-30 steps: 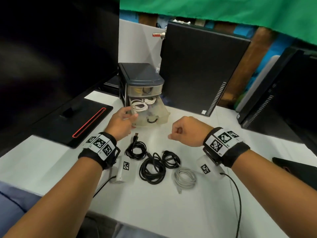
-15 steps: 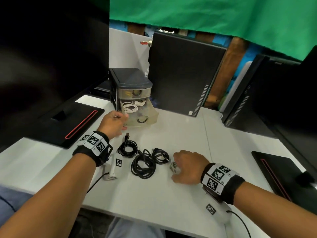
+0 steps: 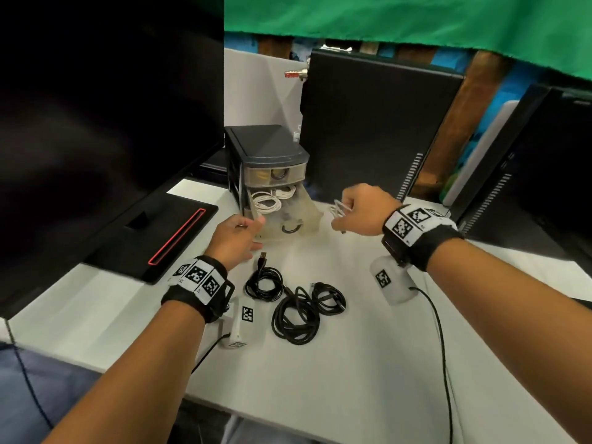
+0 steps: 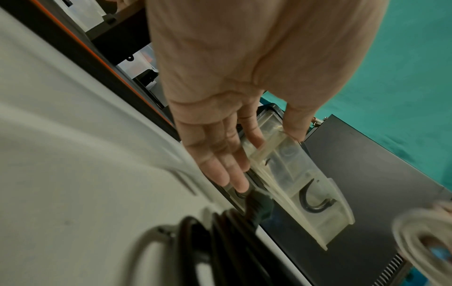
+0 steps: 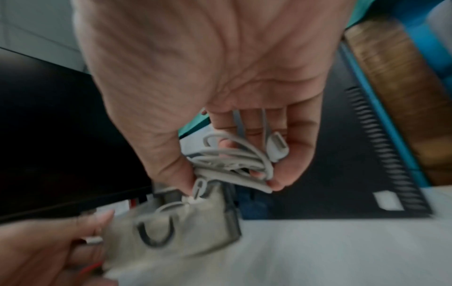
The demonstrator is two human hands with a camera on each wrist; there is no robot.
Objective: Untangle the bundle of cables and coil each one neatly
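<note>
My right hand (image 3: 344,216) grips a small coiled white cable (image 3: 338,210) in the air just right of the open lower drawer (image 3: 288,219). In the right wrist view the white cable (image 5: 232,160) is bunched between thumb and curled fingers. My left hand (image 3: 253,225) holds the drawer's left front corner; in the left wrist view the thumb and index finger (image 4: 254,139) sit either side of its rim (image 4: 281,147). More white cables (image 3: 266,203) lie in the drawer. Three coiled black cables (image 3: 296,318) lie on the white table (image 3: 352,363) below my hands.
The small dark drawer unit (image 3: 266,149) stands at the back of the table. A black PC tower (image 3: 368,133) is behind it, another tower (image 3: 528,174) at right. A large monitor (image 3: 96,107) with its base (image 3: 153,238) fills the left.
My right hand dropped onto the white coil on the table, took hold of it and lifted it up beside the open drawer. The left hand stayed at the drawer.
</note>
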